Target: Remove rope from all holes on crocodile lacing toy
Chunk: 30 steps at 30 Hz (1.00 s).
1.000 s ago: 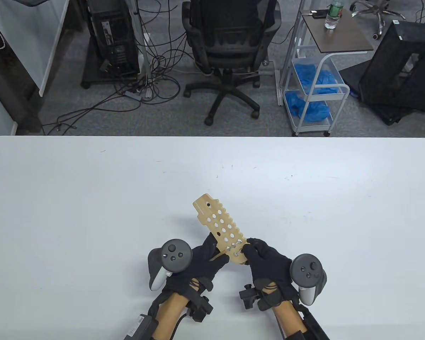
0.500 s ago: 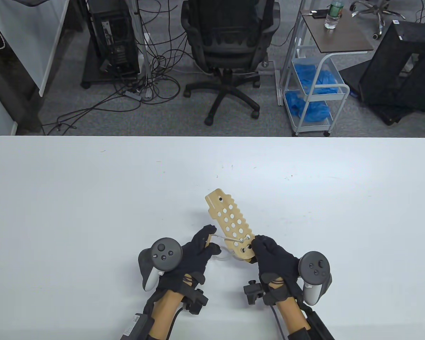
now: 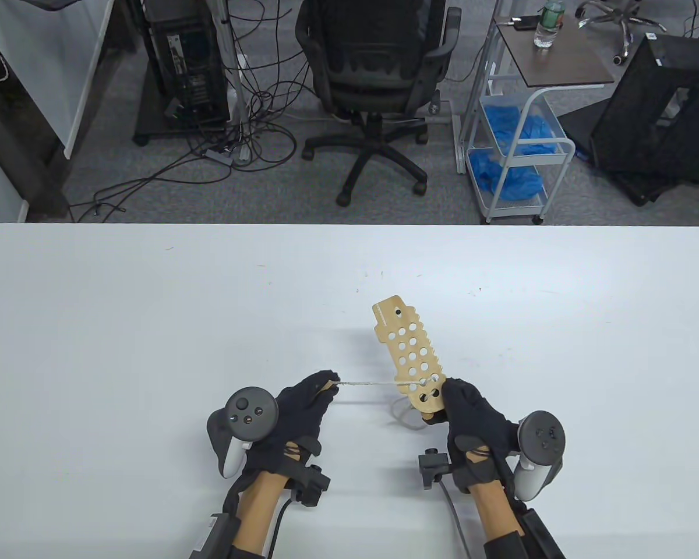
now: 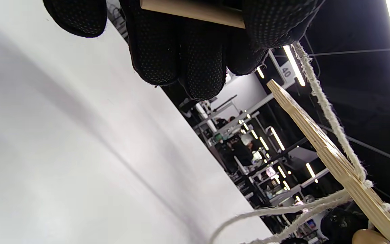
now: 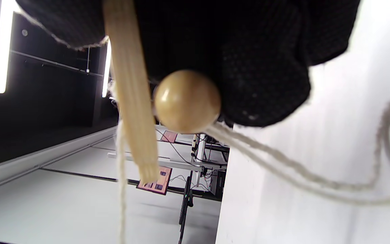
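The wooden crocodile lacing board [image 3: 409,349] with several round holes is lifted off the white table [image 3: 151,326], snout pointing away. My right hand [image 3: 455,402] grips its near end. A white rope [image 3: 366,383] runs taut from a hole near that end leftward to my left hand [image 3: 321,389], which pinches the wooden needle [image 4: 195,10] at the rope's end. A slack loop of rope [image 3: 402,417] hangs under the board. In the right wrist view a wooden bead [image 5: 187,101] sits beside the board's edge [image 5: 130,101] with rope [image 5: 283,169] trailing from it.
An office chair [image 3: 378,75] and a white cart [image 3: 518,140] with blue material stand on the floor beyond the table's far edge. Cables and a computer tower [image 3: 189,64] lie at the far left.
My left hand has pulled the needle leftward, drawing the rope taut out of a hole. My right hand has carried the board to the right and turned it more upright.
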{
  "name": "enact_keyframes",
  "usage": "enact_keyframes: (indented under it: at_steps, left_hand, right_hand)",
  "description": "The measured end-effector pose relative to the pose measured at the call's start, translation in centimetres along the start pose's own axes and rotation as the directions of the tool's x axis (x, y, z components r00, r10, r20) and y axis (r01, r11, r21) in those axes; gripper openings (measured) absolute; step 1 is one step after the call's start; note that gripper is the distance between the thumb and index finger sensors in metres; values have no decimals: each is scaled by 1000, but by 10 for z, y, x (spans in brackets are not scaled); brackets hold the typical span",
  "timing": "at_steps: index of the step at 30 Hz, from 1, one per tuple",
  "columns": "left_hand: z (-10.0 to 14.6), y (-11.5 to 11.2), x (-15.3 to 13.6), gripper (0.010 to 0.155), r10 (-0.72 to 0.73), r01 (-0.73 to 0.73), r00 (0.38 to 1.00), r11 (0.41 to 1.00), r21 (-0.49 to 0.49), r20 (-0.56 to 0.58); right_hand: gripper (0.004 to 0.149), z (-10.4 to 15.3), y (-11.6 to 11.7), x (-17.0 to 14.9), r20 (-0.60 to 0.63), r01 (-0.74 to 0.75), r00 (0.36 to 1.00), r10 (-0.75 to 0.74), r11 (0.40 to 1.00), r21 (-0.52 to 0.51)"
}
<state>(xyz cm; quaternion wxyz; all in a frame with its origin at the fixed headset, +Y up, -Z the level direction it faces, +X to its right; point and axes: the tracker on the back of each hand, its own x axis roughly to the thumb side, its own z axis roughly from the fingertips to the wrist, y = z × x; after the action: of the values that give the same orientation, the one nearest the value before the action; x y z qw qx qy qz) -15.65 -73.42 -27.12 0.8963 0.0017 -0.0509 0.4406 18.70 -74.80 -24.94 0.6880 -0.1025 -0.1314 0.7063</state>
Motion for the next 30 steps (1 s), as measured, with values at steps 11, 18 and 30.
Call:
enact_keyframes:
  at_steps: [11,18,30]
  left_hand:
    - [-1,5,-5,49,7,-6,1000,1000,14,-18]
    - [-2,11,-11,49,15,-14,999,999,34,-37]
    - [-3,19,-18,48,28,-24,998,998,60,-61]
  right_hand:
    - [48,-10,-26,-6,-98,121,987,-129,989,-90]
    - [48,-13,-38,-9,-135,162,975,-179,979,-125]
    - [48,-15,-49,-9,-155,284,938,-311,943,-174]
